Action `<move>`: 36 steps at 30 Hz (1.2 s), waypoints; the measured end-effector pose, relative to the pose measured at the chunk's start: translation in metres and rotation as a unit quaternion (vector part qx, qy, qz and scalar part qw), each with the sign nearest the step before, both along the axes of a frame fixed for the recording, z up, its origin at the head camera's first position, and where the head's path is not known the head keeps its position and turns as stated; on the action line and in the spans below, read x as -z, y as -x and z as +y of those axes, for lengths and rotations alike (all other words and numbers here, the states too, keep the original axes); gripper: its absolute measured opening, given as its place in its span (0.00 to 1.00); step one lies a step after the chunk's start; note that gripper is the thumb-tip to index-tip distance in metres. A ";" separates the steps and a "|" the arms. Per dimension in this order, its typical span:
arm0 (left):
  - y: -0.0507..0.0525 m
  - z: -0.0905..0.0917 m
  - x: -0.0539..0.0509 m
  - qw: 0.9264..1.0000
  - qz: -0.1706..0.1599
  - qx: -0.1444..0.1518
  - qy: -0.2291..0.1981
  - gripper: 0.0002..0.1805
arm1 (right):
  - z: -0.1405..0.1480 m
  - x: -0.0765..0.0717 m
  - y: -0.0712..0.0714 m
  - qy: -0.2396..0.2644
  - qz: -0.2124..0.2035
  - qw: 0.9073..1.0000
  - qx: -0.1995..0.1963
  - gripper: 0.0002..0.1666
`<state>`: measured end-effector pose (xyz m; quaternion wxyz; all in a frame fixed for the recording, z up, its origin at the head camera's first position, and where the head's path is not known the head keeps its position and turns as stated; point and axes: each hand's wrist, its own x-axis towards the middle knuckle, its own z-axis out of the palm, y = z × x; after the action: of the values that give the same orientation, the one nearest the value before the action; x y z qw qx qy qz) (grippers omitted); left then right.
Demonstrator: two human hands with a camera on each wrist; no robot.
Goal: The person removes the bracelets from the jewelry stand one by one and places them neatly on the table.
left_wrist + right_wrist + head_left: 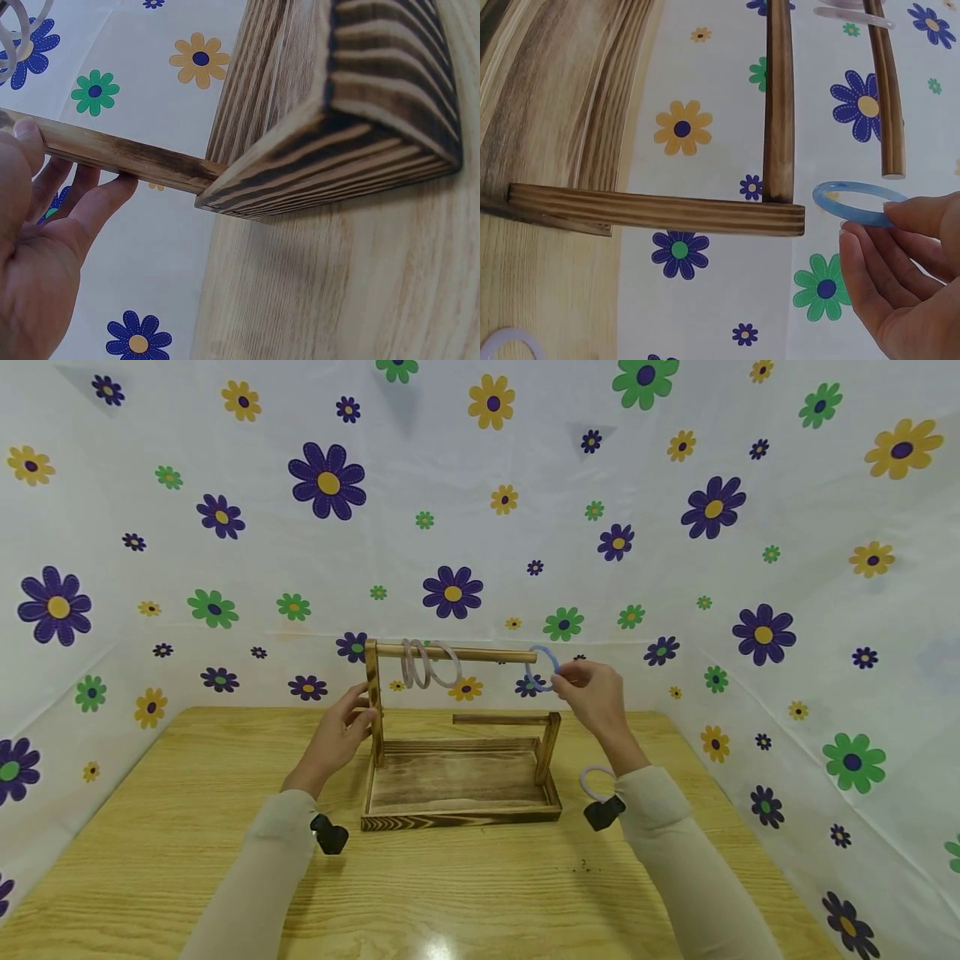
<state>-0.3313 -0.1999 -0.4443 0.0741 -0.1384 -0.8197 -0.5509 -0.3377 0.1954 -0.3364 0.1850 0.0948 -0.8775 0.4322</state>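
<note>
A wooden bangle stand (461, 821) has a tray base, a long upper bar (487, 655) and a shorter lower bar (498, 720). My left hand (337, 731) holds its left post (150, 159), thumb on one side and fingers on the other. Between thumb and fingertips, my right hand (596, 693) pinches a blue bangle (851, 216). That bangle is at the upper bar's free end; in the right wrist view it appears just off the tip, not clearly around it. Three greyish-pink bangles (447, 651) hang on the upper bar towards the left post.
A lilac bangle (582, 782) lies on the wooden table (450, 893), right of the stand near my right wrist. Small dark specks (583, 865) mark the tabletop. Behind and at both sides hangs a white flowered cloth (450, 527).
</note>
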 end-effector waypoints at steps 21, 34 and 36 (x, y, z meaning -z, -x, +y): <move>0.000 -0.001 -0.001 1.000 0.005 0.001 0.003 0.31 | 0.039 0.009 -0.005 -0.018 0.002 0.999 0.026 0.16; 0.000 -0.001 0.000 1.000 0.003 0.001 0.007 0.31 | 0.058 0.020 -0.005 -0.043 -0.020 0.998 0.043 0.18; 0.000 -0.001 0.000 1.000 0.004 0.002 0.005 0.31 | 0.061 0.022 -0.004 -0.047 -0.026 0.998 0.045 0.18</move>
<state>-0.3314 -0.2006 -0.4443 0.0760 -0.1424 -0.8220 -0.5461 -0.3339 0.2564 -0.3588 0.1764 0.0521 -0.9046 0.3845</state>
